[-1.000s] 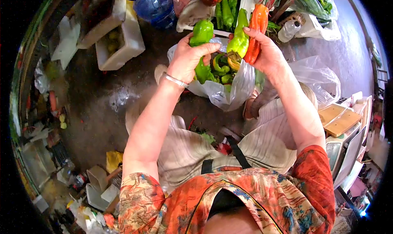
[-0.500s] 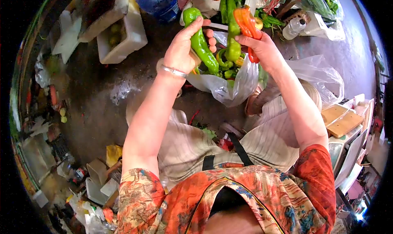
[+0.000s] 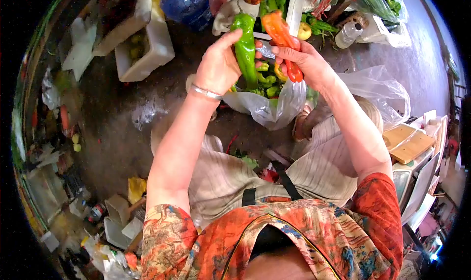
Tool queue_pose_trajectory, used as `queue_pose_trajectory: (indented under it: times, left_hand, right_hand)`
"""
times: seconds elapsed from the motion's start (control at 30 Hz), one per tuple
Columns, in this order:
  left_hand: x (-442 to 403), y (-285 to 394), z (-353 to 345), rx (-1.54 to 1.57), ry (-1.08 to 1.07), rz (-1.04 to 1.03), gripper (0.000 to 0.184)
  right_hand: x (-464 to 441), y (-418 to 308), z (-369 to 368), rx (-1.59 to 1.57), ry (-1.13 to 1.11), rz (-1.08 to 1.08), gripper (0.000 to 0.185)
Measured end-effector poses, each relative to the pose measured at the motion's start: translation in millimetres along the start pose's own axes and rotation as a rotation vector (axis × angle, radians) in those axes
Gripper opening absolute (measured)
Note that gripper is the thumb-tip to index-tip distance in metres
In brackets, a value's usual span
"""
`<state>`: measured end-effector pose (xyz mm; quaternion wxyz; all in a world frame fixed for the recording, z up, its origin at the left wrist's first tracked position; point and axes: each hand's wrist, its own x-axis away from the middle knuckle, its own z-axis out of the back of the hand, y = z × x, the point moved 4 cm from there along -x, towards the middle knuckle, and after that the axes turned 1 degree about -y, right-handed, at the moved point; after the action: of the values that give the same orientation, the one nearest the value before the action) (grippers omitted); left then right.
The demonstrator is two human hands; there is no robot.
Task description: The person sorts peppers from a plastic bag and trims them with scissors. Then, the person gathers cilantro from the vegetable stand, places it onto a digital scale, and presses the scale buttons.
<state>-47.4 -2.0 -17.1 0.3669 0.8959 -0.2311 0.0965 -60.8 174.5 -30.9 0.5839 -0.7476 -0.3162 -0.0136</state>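
My left hand [image 3: 219, 63], with a bracelet at the wrist, is closed round a long green pepper [image 3: 245, 49] held upright with its stem end up. My right hand [image 3: 311, 64] grips an orange-red pepper [image 3: 278, 29], its lower tip pointing down between my fingers. Both peppers are above a clear plastic bag [image 3: 274, 111] that contains green peppers [image 3: 267, 79] and some yellowish ones. The bag stands on the floor between my feet, partly covered by my hands.
A white foam box [image 3: 159, 59] and a blue water jug [image 3: 186, 5] stand at upper left. More peppers [image 3: 274, 0] lie beyond my hands. An empty-looking plastic bag [image 3: 378, 91], a clear bottle [image 3: 349, 35] and a wooden board [image 3: 408, 142] are on the right.
The long green pepper beside the orange-red one no longer shows there. My right hand has moved slightly left, closer to my left hand. The green pepper in my left hand is now more upright.
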Motion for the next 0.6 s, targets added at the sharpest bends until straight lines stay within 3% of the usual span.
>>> queue_pose_trajectory:
  times: [0.1, 0.3, 0.43, 0.5, 0.6]
  left_hand:
    - [-0.1, -1.2, 2.3, -0.123, 0.034, -0.073, 0.029]
    - [-1.2, 0.6, 4.0, -0.158, 0.135, -0.169, 0.038]
    - [-1.1, 1.6, 2.0, -0.163, 0.169, -0.265, 0.04]
    - [0.4, 3.4, 0.8, -0.153, 0.206, -0.29, 0.039]
    - [1.1, 6.6, 0.6, -0.149, 0.218, -0.313, 0.037]
  right_hand:
    - [-1.5, 0.3, -0.2, -0.077, -0.003, 0.001, 0.038]
    - [3.8, 0.1, -8.9, -0.127, -0.1, -0.079, 0.035]
    - [3.2, 6.6, -14.8, 0.162, -0.088, -0.037, 0.032]
    - [1.6, 6.8, -12.5, 0.411, -0.031, 0.148, 0.034]
    - [2.6, 4.1, -14.6, 0.356, -0.056, 0.132, 0.04]
